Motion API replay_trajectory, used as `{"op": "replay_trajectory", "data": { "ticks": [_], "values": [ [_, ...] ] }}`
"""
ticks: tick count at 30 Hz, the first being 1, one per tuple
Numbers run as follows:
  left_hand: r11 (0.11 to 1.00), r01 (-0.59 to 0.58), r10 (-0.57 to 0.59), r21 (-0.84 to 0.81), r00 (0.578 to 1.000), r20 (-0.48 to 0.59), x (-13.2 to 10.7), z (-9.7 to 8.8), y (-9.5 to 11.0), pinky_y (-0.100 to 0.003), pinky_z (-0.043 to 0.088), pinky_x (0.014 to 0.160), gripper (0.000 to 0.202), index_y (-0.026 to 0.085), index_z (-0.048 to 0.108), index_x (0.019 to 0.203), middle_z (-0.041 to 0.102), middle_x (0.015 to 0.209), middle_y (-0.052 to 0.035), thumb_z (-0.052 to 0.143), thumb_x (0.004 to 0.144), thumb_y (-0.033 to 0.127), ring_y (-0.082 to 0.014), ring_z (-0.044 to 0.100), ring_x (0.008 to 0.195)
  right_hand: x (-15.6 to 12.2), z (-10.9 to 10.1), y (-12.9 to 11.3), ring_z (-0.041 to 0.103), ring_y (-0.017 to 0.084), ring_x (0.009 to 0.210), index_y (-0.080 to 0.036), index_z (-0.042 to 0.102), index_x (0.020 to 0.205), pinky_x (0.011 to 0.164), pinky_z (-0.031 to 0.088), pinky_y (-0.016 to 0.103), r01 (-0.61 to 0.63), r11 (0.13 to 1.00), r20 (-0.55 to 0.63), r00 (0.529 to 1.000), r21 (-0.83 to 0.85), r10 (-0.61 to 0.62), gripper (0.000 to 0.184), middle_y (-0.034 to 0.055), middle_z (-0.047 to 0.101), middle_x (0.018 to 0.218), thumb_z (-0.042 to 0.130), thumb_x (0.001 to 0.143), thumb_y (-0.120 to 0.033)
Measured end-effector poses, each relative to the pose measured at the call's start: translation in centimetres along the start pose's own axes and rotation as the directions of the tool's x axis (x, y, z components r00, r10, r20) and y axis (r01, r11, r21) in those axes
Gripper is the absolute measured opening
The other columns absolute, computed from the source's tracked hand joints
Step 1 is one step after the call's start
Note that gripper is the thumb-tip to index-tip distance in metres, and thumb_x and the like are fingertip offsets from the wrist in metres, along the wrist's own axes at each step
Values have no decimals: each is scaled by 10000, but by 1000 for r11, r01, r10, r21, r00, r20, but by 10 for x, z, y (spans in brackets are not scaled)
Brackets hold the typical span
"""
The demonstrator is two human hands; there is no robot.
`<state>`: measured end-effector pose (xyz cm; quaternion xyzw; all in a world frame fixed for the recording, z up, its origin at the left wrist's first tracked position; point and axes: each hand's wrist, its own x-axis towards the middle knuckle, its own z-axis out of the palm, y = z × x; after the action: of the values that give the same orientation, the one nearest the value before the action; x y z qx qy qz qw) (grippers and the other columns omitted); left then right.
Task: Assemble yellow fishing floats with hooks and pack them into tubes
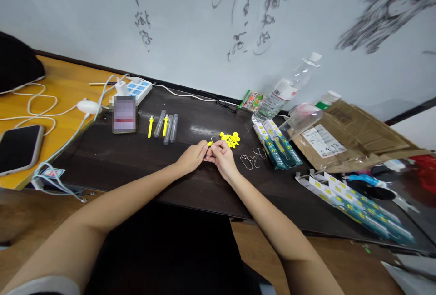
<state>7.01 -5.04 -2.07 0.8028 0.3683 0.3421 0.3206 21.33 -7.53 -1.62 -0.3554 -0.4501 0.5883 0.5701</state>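
Yellow plastic piece (210, 143), held just above the dark surface (143, 158) at the middle of the view, where the fingertips of both hands meet. The left hand (193, 156) pinches the piece between thumb and forefinger. The right hand (223, 156) is closed in a like pinch, apparently on a thin wire hook (214, 139) that rises beside the piece. So small a part is probably best managed by a fingertip grip, which also leaves the joint open to view. Both forearms run forward from the lower corners and converge. The wrists are low and close to the surface, likely for steadiness, and the remaining fingers are curled under.

A pile of yellow pieces (230, 139) lies just beyond the hands, and loose wire hooks (252, 158) lie just to the right. Both are near enough to be taken without shifting the arms. Clear tubes (166, 127), some with yellow inserts, lie in a row to the left. Green retail packs (277, 146) lie to the right, beside a plastic bottle (282, 92) and flattened cardboard (354, 138). A power strip (138, 89) and a phone (18, 147) lie at far left.
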Motion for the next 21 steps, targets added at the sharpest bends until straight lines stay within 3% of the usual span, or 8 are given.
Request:
{"op": "replay_trajectory", "data": {
  "ticks": [11,21],
  "values": [
    [998,33,-33,52,999,6,0,-1,1,-222,355,594,255,201,401,831,493,630,34,242,969,344,-116,508,577,0,0,3,567,84,510,-227,428,826,554,548,242,-88,992,51,995,85,84,345,-73,607,597,721,725,-380],
    [993,36,-39,110,999,20,-1,-2,3,-224,352,591,277,207,415,876,518,649,25,213,974,369,-133,535,597,-1,4,1,568,89,522,-238,430,850,576,549,246,-93,988,28,996,121,90,337,-76,607,604,714,729,-373]
  ]
}}
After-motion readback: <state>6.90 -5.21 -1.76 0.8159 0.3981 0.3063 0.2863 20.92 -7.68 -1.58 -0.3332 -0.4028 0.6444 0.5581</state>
